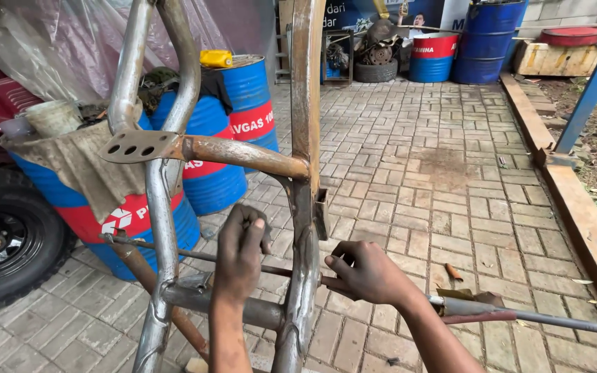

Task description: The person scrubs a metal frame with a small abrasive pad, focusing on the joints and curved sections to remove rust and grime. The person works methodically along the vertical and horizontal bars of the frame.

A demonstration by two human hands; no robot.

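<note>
A rusty welded tube frame point(304, 124) stands upright in front of me on brick paving. My left hand point(240, 252) is closed around something dark, small and hard to make out, pressed near the frame's central upright tube. My right hand point(364, 273) grips a thin metal rod point(195, 254) that runs across the frame from left to right. A perforated bracket plate point(133, 146) is welded to the frame's left tubes, above both hands. A lower cross tube point(243, 307) lies just under my left wrist.
Blue and red drums point(243, 90) stand behind the frame at left, one draped with grey cloth point(81, 162). A vehicle tyre point(5, 238) is at far left. More drums point(492, 38) stand at the back. A wooden kerb point(578, 207) borders the paving point(423, 173) on the right.
</note>
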